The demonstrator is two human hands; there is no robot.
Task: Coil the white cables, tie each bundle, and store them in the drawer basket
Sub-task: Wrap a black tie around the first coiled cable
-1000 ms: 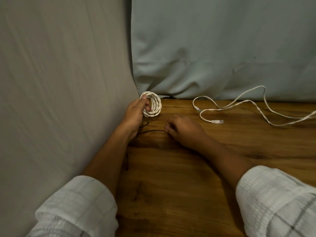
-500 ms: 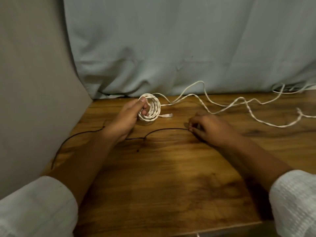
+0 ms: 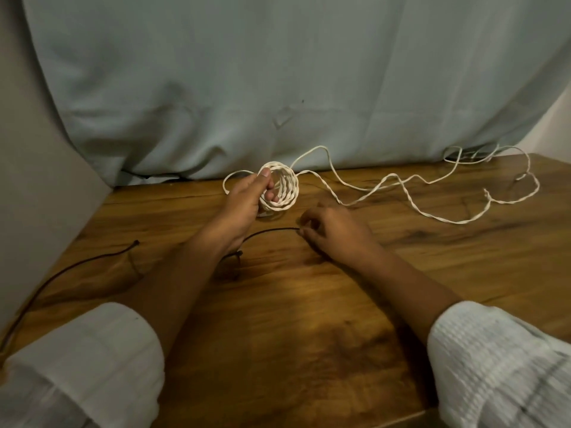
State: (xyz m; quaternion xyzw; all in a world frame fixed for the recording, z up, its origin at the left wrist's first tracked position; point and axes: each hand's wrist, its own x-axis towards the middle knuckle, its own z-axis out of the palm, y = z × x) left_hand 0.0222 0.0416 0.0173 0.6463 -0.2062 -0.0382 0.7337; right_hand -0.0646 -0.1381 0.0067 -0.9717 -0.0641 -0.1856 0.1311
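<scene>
White twisted cable wound into a round coil (image 3: 282, 188) sits up on its edge near the far edge of the brown wooden table (image 3: 309, 329), a little left of the middle. The left hand (image 3: 244, 208) has it gripped, thumb pressed on the top of the ring and fingers curled through the opening. Whether the bottom of the coil touches the wood, I cannot tell.

Over to the right hand (image 3: 338, 233): it rests low on the table just beside the coil, fingers curled, pinching the end of a thin black cord (image 3: 268, 231). That cord arcs left from the fingertips and slips under the left wrist. More black cord (image 3: 92, 259) shows on the far side of the forearm and runs off toward the near left corner; one piece or two, I cannot tell.

The uncoiled white cable (image 3: 401, 193) leaves the coil and wanders right along the far edge, looping near the far right corner. A small loop of it pokes out left of the thumb too.

Behind the table hangs a wrinkled pale blue-grey cloth (image 3: 278, 72), with a beige panel (image 3: 37, 180) standing along the left edge. Rolled white sleeves (image 3: 494, 366) cover both forearms near the near edge.
</scene>
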